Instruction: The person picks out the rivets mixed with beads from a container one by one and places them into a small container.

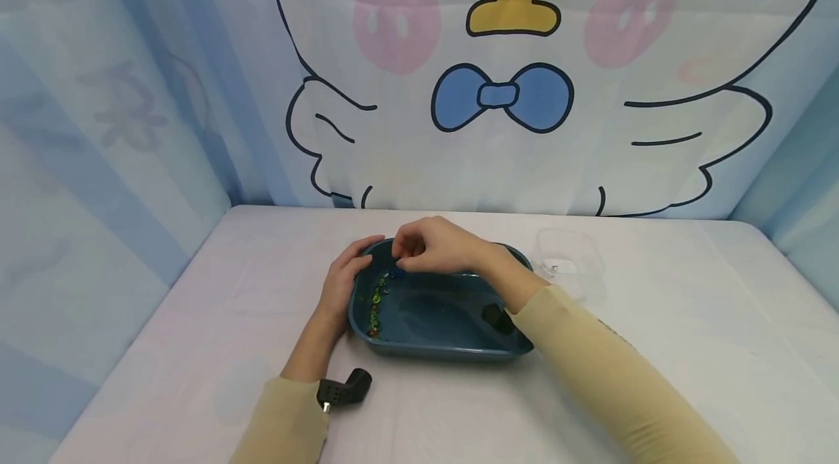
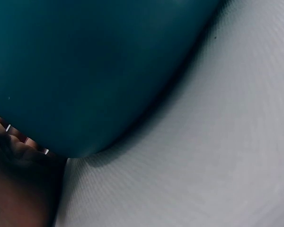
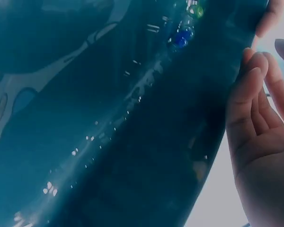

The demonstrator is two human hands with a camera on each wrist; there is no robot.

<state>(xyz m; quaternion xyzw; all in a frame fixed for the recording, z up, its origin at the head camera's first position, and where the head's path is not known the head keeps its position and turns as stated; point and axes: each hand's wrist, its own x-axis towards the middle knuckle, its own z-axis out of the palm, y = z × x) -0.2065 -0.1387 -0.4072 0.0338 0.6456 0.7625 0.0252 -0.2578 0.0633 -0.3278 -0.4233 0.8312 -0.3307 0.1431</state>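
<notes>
A dark teal rectangular tray [image 1: 446, 352] sits on the table. My left hand [image 1: 339, 288] holds its left side, thumb over the rim and fingers along the outside; in the left wrist view, parts of fingers [image 2: 23, 146] show beneath the tray's wall [image 2: 99, 71]. Small shiny glass beads [image 1: 376, 304], green, reddish and blue, form a row along the tray's left inner side. My right hand [image 1: 435, 245] hovers over the back left of the tray, fingers curled, right beside the blue beads [image 3: 181, 39]. No object shows between its fingertips; anything pinched there is hidden.
Right of the tray stands a clear plastic box [image 1: 569, 260] with something small and shiny inside. Black wrist cameras are on both wrists, the left one [image 1: 344, 387] in front of the tray and the right one [image 1: 498, 318] above its right part. A printed curtain [image 1: 511, 158] hangs behind.
</notes>
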